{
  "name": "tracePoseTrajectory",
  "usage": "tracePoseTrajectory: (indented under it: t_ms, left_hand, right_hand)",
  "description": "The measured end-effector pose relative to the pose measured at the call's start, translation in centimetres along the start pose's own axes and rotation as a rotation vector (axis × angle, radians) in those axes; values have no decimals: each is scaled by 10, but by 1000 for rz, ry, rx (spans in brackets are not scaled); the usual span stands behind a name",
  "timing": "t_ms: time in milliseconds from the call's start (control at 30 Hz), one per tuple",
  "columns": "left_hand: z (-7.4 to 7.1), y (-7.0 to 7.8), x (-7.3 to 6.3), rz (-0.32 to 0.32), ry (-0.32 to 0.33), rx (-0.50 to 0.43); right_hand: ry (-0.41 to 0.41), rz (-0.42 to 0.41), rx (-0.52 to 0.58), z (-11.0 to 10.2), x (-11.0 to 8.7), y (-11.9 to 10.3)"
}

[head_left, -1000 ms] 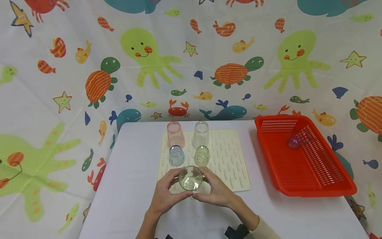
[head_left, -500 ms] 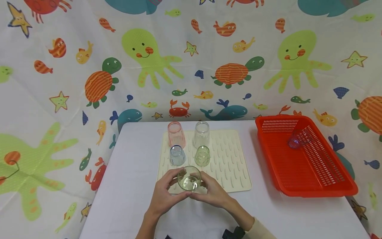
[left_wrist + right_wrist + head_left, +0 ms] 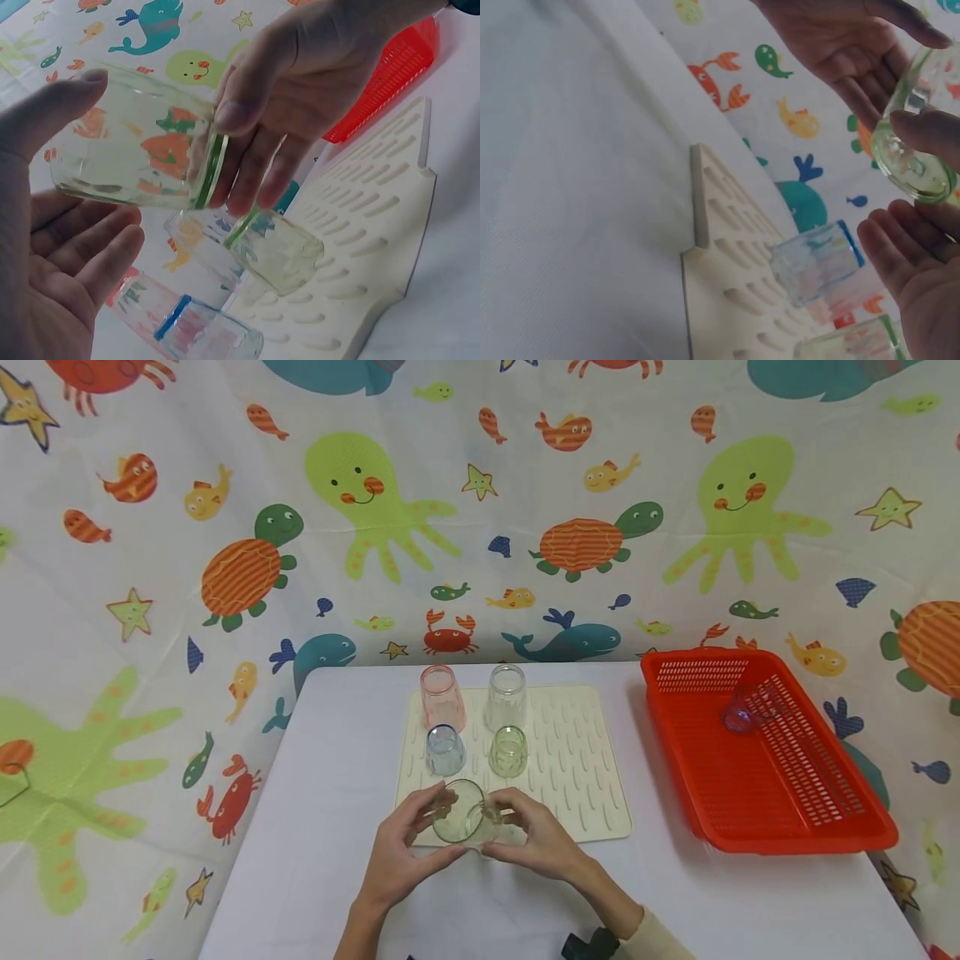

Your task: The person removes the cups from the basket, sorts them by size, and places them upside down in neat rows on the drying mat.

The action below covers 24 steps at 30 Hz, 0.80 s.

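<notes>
A clear greenish drinking glass (image 3: 460, 814) is held between both hands above the front edge of the cream ribbed mat (image 3: 570, 760), tilted on its side with one round end toward the left. My left hand (image 3: 397, 847) holds its left end, thumb on the near side and fingers beyond. Thumb and fingers of my right hand (image 3: 543, 839) pinch the other end, whose thick green edge shows in the left wrist view. Behind it on the mat stand a blue glass (image 3: 446, 752), a green glass (image 3: 509, 753), a pink glass (image 3: 442, 700) and a clear glass (image 3: 507, 700).
To the right sits a red plastic basket (image 3: 757, 810) with a purplish glass (image 3: 738, 718) inside. A white cloth covers the table (image 3: 322, 793). Behind hangs a curtain (image 3: 480, 543) printed with sea animals.
The glass has turned from facing up to lying tilted, its round end swung to the left. My left hand has shifted slightly left and down.
</notes>
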State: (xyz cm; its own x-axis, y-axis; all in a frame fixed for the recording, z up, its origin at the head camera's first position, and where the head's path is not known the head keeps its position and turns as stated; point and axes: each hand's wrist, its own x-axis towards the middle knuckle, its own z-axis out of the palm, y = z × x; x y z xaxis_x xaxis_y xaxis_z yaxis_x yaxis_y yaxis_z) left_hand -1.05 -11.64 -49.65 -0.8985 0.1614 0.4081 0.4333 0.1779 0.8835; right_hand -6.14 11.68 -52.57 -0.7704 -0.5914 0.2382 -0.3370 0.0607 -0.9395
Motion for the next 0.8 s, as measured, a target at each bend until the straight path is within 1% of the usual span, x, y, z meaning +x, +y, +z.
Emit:
tracePoseTrajectory:
  t_ms: [133, 200, 267, 500, 700, 800]
  left_hand:
    - [-7, -5, -5, 27, -5, -20]
    - [-9, -7, -8, 37, -4, -7]
    - [-12, -7, -10, 32, 2, 14]
    - [-16, -9, -19, -56, 17, 96]
    - [-15, -13, -29, -134, 38, 179]
    - [-14, -16, -32, -132, 55, 248]
  right_hand:
    - [-8, 7, 0, -1, -1, 1]
    - [-13, 14, 6, -1, -1, 1]
    - [-18, 23, 14, -2, -1, 0]
    - [-29, 28, 101, -2, -1, -4]
    - [-18, -4, 175, 0, 1, -6]
    - [-1, -35, 176, 1, 2, -6]
